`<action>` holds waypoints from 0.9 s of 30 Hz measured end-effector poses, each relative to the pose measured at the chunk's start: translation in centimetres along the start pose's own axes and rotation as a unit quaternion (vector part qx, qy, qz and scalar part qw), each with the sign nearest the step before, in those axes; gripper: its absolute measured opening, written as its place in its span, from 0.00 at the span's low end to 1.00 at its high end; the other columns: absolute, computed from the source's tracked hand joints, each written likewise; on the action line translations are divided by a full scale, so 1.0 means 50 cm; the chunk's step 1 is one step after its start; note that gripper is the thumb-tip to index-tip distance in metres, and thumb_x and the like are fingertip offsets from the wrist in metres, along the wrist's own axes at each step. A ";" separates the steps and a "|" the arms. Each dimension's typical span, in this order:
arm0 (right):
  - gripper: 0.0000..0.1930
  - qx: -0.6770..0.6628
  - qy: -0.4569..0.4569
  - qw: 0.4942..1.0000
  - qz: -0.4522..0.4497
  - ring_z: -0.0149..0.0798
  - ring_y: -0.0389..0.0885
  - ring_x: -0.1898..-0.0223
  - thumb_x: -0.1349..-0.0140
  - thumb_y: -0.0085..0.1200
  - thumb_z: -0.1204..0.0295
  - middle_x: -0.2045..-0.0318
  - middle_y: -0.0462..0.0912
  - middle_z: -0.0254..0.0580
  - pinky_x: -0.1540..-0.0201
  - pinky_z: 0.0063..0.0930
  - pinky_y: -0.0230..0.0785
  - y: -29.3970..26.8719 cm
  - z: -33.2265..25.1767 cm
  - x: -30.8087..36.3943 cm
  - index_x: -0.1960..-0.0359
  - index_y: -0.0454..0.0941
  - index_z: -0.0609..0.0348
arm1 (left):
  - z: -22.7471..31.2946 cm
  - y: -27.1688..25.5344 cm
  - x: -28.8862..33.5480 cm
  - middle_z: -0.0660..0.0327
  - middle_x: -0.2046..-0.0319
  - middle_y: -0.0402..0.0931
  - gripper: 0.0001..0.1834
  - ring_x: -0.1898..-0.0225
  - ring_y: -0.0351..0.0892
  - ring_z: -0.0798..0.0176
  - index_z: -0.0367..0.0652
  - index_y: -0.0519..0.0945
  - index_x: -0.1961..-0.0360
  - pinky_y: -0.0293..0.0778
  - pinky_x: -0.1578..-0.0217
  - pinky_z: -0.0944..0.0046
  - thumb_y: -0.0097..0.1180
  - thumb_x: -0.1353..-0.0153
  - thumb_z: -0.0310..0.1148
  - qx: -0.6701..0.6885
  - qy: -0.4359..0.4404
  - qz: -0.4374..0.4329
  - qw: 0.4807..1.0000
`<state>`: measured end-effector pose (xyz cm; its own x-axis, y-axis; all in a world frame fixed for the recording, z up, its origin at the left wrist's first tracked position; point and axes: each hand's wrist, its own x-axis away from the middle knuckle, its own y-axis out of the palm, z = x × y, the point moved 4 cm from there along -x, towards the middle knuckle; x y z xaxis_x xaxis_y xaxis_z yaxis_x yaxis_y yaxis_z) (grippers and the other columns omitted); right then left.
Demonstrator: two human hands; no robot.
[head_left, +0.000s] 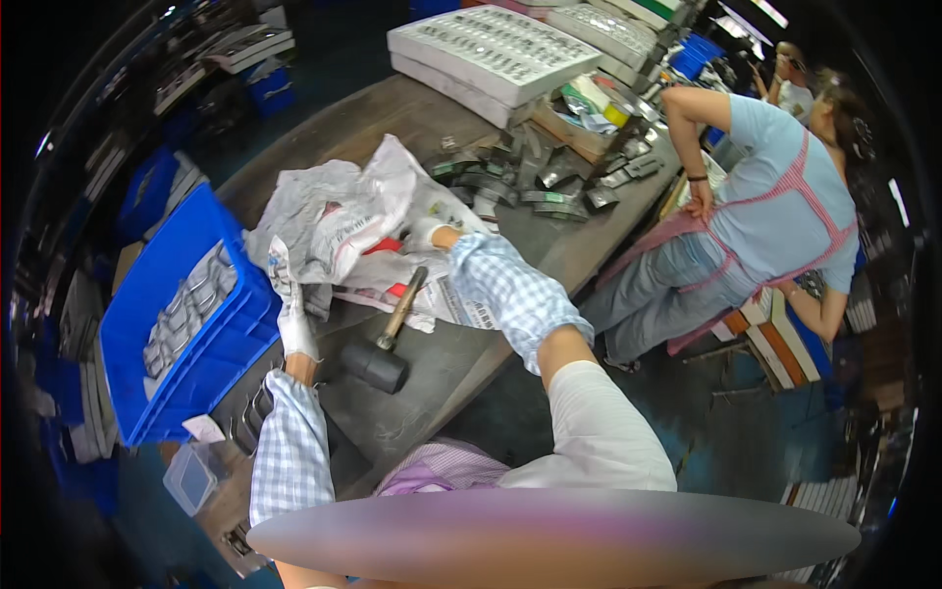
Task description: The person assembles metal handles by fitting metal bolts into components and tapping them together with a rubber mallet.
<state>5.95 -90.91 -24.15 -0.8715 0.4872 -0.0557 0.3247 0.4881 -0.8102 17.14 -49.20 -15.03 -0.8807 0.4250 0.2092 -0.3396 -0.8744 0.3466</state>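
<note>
A crumpled white woven plastic sack (339, 231) with printing and red patches lies spread on the dark workbench. My left hand (292, 309), in a white glove, is at its left edge with the fingers stretched out, seen nearly edge-on. On the sack's right side rests my right hand (428, 234), also gloved; its fingers blend into the white material, so their grip is unclear. Both forearms wear blue-and-white checked sleeves. Between my arms lies a mallet (377, 365) with a black head, its wooden handle reaching onto the sack.
At left a blue crate (270, 314) holds curved metal parts. Dark metal pieces (554, 196) lie beyond my right hand. White foam trays (491, 59) are stacked at the back, near an open carton (579, 133). A co-worker (785, 187) stands close on the right.
</note>
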 end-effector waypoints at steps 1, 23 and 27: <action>0.13 -0.011 0.011 1.000 0.008 0.47 0.88 0.54 0.37 0.57 0.75 0.56 0.90 0.53 0.46 0.35 0.78 -0.020 0.002 -0.006 0.54 0.88 0.62 | -0.011 0.008 -0.001 0.62 0.72 0.82 0.20 0.77 0.75 0.69 0.38 0.83 0.62 0.71 0.68 0.64 0.56 0.25 0.46 -0.063 0.029 -0.016 0.997; 0.18 -0.308 0.035 0.951 0.017 0.50 0.86 0.50 0.37 0.60 0.68 0.50 0.87 0.56 0.45 0.35 0.77 -0.002 -0.087 0.056 0.48 0.84 0.65 | -0.166 0.004 -0.053 0.65 0.66 0.81 0.25 0.68 0.76 0.72 0.39 0.83 0.58 0.72 0.67 0.69 0.53 0.25 0.54 -0.246 0.035 -0.050 0.967; 0.19 -0.394 0.011 0.917 -0.070 0.50 0.86 0.49 0.36 0.61 0.67 0.49 0.87 0.56 0.44 0.35 0.77 0.030 -0.134 0.051 0.47 0.83 0.65 | -0.127 0.062 -0.025 0.62 0.61 0.81 0.27 0.63 0.73 0.69 0.33 0.84 0.46 0.71 0.59 0.66 0.53 0.24 0.50 -0.249 0.154 -0.005 0.956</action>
<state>6.67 -84.08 -21.60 -0.9196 0.3912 0.0358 0.3833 0.9136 -0.1357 15.09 -53.93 -20.04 -0.9056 0.4127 -0.0977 -0.3969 -0.9059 -0.1478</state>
